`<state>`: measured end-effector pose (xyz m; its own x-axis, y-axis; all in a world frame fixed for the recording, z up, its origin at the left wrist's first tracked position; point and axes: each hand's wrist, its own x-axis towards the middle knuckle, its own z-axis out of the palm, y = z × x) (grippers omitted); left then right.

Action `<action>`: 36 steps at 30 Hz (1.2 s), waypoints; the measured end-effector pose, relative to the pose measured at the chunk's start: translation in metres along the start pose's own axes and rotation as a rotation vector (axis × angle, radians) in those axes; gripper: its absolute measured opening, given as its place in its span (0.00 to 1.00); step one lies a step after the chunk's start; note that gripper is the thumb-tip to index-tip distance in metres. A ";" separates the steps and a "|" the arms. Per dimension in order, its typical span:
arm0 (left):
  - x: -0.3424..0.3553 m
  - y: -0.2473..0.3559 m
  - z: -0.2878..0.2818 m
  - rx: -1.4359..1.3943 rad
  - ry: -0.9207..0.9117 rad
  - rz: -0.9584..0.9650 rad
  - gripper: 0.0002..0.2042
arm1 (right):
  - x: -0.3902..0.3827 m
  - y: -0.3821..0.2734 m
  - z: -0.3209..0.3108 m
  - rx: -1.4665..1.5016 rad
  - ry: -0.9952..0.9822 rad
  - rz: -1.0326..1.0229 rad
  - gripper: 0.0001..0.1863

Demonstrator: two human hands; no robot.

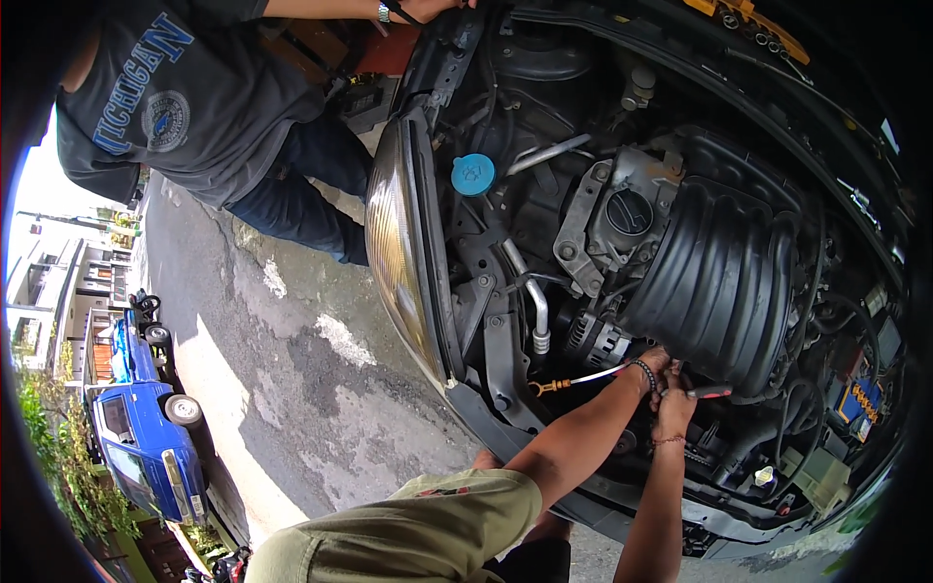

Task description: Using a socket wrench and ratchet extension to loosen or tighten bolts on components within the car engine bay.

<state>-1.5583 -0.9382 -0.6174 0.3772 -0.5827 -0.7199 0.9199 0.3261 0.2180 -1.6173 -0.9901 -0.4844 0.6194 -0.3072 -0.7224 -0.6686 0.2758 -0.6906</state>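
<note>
Though I can't tell what the left hand holds, the right hand — just below and nearer — seems curled round the red-tipped tool, which sticks out right.

Both hands are down in the engine bay, near its lower edge, and they're working close: the left hand, black beads at the wrist, sits right against the right hand, which grips a dark tool with a red end. What the left fingers hold is hidden. Just left of them, an orange loop on a thin white rod; above, the ribbed black pipes. Blue cap at the bay's left edge, orange socket tray on its upper edge, and a person in a dark shirt stands beyond the headlight.
</note>
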 end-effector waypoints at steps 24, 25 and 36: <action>-0.009 0.005 0.009 -0.454 -0.143 0.104 0.09 | -0.013 -0.009 0.005 -0.277 0.078 -0.194 0.10; -0.009 0.010 -0.002 -0.483 -0.227 0.182 0.10 | -0.018 -0.013 0.018 -0.497 0.135 -0.297 0.11; -0.035 0.025 0.005 -0.105 -0.425 -0.223 0.08 | 0.003 0.008 -0.011 0.394 -0.040 0.023 0.10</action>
<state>-1.5478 -0.9132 -0.5837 0.2025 -0.8920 -0.4041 0.9757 0.2191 0.0053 -1.6254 -0.9993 -0.4922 0.6266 -0.2635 -0.7334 -0.4780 0.6134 -0.6287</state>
